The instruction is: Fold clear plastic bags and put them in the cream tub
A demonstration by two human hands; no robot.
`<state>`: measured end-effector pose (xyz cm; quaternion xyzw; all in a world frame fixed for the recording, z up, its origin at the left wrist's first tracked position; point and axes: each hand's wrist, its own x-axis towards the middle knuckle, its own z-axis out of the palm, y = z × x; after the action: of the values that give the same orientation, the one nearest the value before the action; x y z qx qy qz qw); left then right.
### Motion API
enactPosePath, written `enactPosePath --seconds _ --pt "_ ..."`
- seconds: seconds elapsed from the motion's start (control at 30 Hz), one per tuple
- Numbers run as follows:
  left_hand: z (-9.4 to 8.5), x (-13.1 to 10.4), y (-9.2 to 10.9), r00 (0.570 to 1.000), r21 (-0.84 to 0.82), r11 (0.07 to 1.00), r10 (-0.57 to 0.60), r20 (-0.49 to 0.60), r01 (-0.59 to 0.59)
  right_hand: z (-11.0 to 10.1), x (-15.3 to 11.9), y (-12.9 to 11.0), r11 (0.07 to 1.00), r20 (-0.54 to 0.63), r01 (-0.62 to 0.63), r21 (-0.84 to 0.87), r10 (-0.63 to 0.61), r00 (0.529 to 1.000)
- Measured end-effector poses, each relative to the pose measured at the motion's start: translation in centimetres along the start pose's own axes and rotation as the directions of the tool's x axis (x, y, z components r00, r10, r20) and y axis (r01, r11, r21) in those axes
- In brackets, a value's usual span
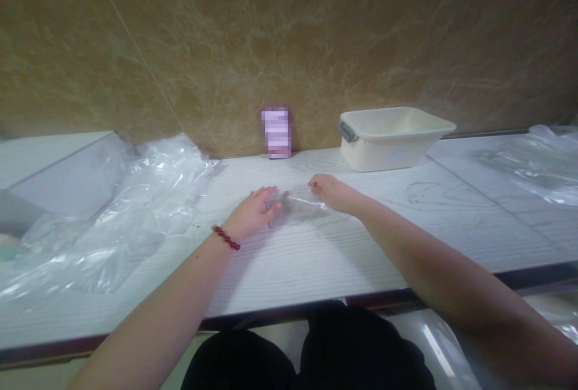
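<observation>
A small clear plastic bag (300,202) lies on the white wood-grain table between my two hands. My left hand (255,212), with a red bead bracelet (226,238) at the wrist, rests at the bag's left end, its thumb and fingers apart. At the bag's right end, my right hand (329,191) has its fingers curled in and closed on the edge of the plastic. A dark, blurred spot shows in the left part of the bag; what it is cannot be made out.
Against the wall stand a phone-like object (277,132) and, to its right, a cream bin (383,152) with a grey handle. Clear plastic bags (149,197) spread at the left beside a white box (67,167). More plastic (542,161) lies far right.
</observation>
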<state>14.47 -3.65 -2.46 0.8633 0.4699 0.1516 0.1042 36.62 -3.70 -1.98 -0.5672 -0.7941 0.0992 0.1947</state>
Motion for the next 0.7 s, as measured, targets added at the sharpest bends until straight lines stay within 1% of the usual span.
enactPosePath --seconds 0.07,0.13,0.2,0.27,0.33,0.37,0.4,0.43,0.47,0.53,0.57,0.6,0.63,0.67,0.7 --pt "-0.1 0.0 0.1 0.999 -0.061 0.998 0.033 -0.021 -0.034 -0.7 -0.3 -0.6 0.997 0.024 -0.003 0.081 0.001 1.000" --pt "-0.2 0.0 0.1 0.998 -0.129 0.990 0.047 -0.028 -0.050 -1.3 -0.7 -1.1 0.991 0.021 0.017 0.134 -0.020 1.000" --pt "-0.4 0.0 0.1 0.999 -0.196 0.980 0.031 -0.041 -0.038 -1.8 -1.0 -1.4 0.980 -0.012 0.066 0.186 -0.065 0.998" --pt "-0.5 0.1 0.2 0.999 -0.280 0.960 -0.014 -0.051 -0.001 -2.1 -1.2 -1.6 0.955 -0.062 0.131 0.265 -0.119 0.991" --pt "-0.6 0.1 0.3 0.998 -0.407 0.912 -0.059 0.000 0.054 -1.9 -1.2 -1.5 0.906 -0.116 0.165 0.389 -0.129 0.985" --pt "-0.6 0.1 0.4 0.996 -0.488 0.868 -0.081 0.046 0.093 -1.7 -1.1 -1.5 0.864 -0.134 0.158 0.478 -0.105 0.985" --pt "-0.6 0.1 0.5 0.990 -0.573 0.808 -0.102 0.096 0.138 -1.5 -1.0 -1.4 0.802 -0.142 0.133 0.582 -0.060 0.988" --pt "-0.6 0.1 0.5 0.983 -0.655 0.733 -0.121 0.138 0.182 -1.1 -0.8 -1.4 0.715 -0.136 0.095 0.693 -0.001 0.991" --pt "-0.5 0.1 0.6 0.976 -0.729 0.649 -0.141 0.166 0.218 -0.8 -0.5 -1.2 0.604 -0.112 0.051 0.795 0.064 0.992" --pt "-0.3 0.2 0.8 0.968 -0.846 0.476 -0.183 0.174 0.242 -0.2 0.0 -0.9 0.350 -0.035 -0.028 0.936 0.172 0.984" --pt "-0.3 0.2 0.9 0.965 -0.884 0.403 -0.201 0.167 0.236 0.0 0.2 -0.8 0.237 0.008 -0.059 0.970 0.211 0.977" --pt "-0.2 0.3 1.0 0.964 -0.914 0.340 -0.220 0.153 0.222 0.2 0.3 -0.6 0.143 0.052 -0.089 0.986 0.241 0.969" --pt "-0.1 0.3 1.0 0.962 -0.936 0.287 -0.238 0.136 0.203 0.3 0.4 -0.5 0.075 0.095 -0.119 0.990 0.269 0.958" --pt "-0.1 0.4 1.1 0.960 -0.953 0.242 -0.255 0.119 0.183 0.3 0.5 -0.3 0.030 0.135 -0.150 0.988 0.293 0.946" --pt "-0.1 0.4 1.2 0.957 -0.965 0.204 -0.269 0.105 0.163 0.4 0.5 -0.3 0.004 0.171 -0.181 0.983 0.311 0.935"
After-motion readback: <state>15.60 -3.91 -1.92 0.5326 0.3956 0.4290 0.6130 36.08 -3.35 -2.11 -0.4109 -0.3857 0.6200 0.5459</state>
